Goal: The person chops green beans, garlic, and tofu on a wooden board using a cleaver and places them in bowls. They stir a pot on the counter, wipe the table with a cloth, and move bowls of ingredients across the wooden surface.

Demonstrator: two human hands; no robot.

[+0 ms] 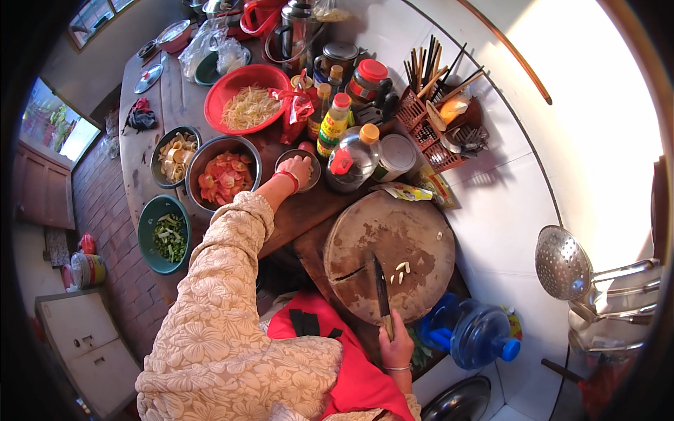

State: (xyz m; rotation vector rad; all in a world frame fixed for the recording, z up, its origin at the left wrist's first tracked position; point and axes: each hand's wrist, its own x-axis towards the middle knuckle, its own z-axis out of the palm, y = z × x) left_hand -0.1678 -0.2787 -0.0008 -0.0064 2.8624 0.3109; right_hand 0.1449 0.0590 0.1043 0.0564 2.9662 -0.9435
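My right hand (397,344) grips the handle of a kitchen knife (382,287). Its blade rests on a thick round wooden chopping block (363,226) with a crack on its left side. Several peeled garlic cloves (403,266) lie to the right of the blade, and a small pale piece (439,236) sits near the block's right edge. With the arm stretched forward, my left hand (296,171) reaches into a small metal bowl (315,176). Its fingertips are hidden in the bowl, so what they hold is not visible.
Left of the small bowl stand a metal bowl of sliced tomatoes (258,176), a green bowl of chopped greens (141,237) and a red basin of pale shreds (210,100). Sauce bottles (333,126) and a chopstick rack (421,123) line the wall. A blue water jug (468,331) lies beside the block.
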